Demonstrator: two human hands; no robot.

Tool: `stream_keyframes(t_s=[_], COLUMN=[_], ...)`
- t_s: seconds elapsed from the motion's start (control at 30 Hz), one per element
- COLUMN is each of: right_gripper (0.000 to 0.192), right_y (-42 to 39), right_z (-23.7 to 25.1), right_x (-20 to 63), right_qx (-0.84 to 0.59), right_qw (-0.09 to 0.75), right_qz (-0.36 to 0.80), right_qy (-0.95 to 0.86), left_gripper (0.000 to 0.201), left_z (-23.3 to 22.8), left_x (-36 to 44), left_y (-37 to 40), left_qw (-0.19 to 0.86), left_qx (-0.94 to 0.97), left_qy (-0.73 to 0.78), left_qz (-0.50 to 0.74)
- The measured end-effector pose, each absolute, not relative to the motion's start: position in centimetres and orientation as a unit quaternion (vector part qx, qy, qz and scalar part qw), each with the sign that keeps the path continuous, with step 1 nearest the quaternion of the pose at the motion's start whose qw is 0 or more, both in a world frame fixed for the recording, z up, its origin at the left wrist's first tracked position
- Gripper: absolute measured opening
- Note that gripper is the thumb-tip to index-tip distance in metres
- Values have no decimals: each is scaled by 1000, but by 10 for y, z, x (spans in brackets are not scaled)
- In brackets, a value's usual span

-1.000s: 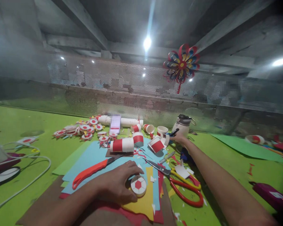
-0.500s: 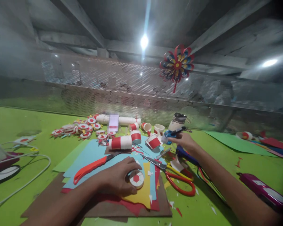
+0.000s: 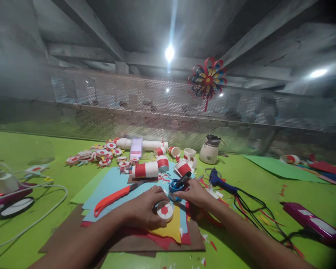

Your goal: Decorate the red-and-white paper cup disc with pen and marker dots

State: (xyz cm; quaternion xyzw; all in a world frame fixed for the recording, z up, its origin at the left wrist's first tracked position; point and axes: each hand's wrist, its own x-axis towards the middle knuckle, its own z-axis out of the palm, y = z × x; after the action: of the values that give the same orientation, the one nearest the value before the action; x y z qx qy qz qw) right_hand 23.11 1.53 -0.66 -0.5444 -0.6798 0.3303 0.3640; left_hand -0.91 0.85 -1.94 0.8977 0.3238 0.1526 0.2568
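The green table (image 3: 14,142) carries everything; a brown board (image 3: 64,228) lies on it, apparently as a base under the paper. Blue paper (image 3: 106,183) spreads over that, with a yellow sheet (image 3: 173,233) nearer the person. An orange-handled knife (image 3: 112,200) rests across the paper — a spot that seems handy for reaching. The left hand (image 3: 147,205) curls, thumb and fingers clamped on a disc's edge. The right hand (image 3: 196,193) has its fingers wrapped around a blue jar (image 3: 172,191), probably to steady it upright. The white disc (image 3: 165,211) sits over the yellow sheet, just nearer than the jar — its rim hold seemingly leaves the red-centred face uncovered. A dark piece (image 3: 183,180) slants from the jar.
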Motion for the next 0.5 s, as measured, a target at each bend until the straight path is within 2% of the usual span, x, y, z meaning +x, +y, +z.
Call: stream_keyframes(t_s=[0.3,0.5], right_gripper=[19,48], right_y=[10,13], right_z=[-4,-1], right_x=[240,249], right_qx=[-569,-552], right_qw=[395,456], right_qz=[314,333], right_qy=[-650,-614], left_gripper=[50,57], left_z=[-17,-17], left_x=[-6,-8], left_y=[6,8], left_qw=[274,280], left_qx=[892,892], left_qy=[326,326], left_qz=[152,144])
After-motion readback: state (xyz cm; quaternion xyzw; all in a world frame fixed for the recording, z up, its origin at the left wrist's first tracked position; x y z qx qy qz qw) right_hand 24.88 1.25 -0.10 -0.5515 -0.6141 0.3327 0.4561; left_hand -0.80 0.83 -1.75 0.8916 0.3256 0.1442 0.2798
